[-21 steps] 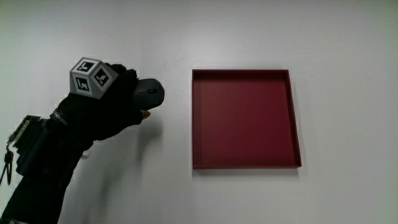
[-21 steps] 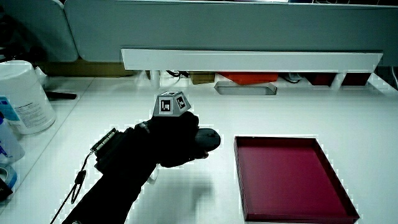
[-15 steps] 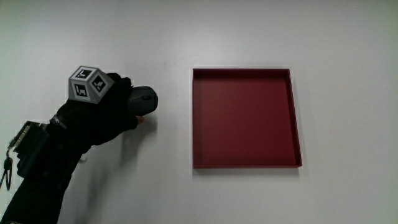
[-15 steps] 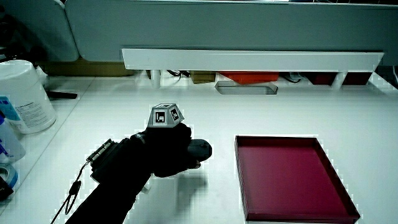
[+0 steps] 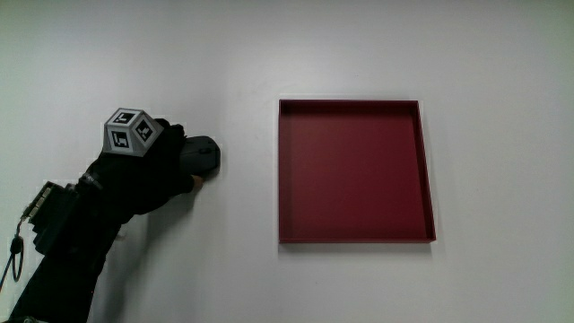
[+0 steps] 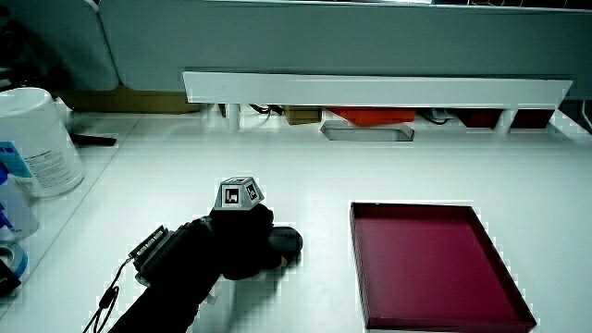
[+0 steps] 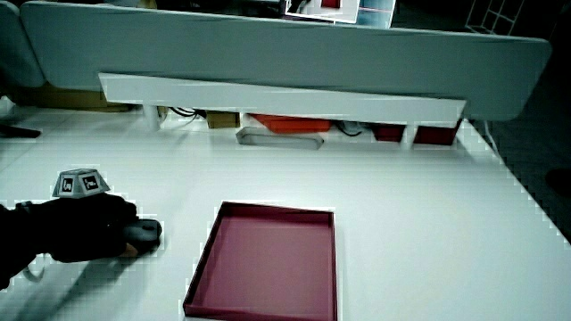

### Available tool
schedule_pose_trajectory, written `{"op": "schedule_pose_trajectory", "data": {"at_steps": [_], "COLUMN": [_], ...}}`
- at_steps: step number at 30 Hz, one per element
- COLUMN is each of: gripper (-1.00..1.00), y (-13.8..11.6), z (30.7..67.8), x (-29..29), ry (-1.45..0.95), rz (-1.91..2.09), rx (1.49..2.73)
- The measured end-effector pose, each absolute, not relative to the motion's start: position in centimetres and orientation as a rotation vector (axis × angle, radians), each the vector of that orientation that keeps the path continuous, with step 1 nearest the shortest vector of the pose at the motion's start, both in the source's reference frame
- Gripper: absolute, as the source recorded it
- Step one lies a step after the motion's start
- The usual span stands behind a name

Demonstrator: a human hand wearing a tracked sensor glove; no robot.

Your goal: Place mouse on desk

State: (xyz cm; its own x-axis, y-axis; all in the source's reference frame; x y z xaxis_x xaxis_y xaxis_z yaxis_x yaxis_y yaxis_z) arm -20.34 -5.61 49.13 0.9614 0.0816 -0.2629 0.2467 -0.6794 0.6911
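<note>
Gripping mouse [image 5: 204, 154] on table: hand [image 5: 148, 170] | red tray [image 5: 355, 235] beside, empty

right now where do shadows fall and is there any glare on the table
Main view: a soft shadow lies under the hand and mouse, and the tray wall shades its floor. In a side view the white table looks bright and washed out, with a faint shadow under the hand.
</note>
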Motion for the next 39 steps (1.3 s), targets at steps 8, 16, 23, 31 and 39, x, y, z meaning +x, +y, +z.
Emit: {"op": "schedule_pose_trajectory", "data": {"at_steps": [8, 16, 23, 31, 39], "gripper": [0.00, -0.15, -0.69, -1.00, -1.00], "y": [-5.5, -5.1, -3.8, -0.2, 3.6], "z": [49.6, 49.2, 47.1, 38.8, 35.9], "x": [-20.6, -20.6, -21.8, -20.2, -18.8], "ry": [0.221, 0.204, 0.185, 0.261, 0.446], "rz": [-0.236, -0.226, -0.255, -0.152, -0.070], "rx": [2.326, 2.326, 2.364, 2.439, 2.433]}}
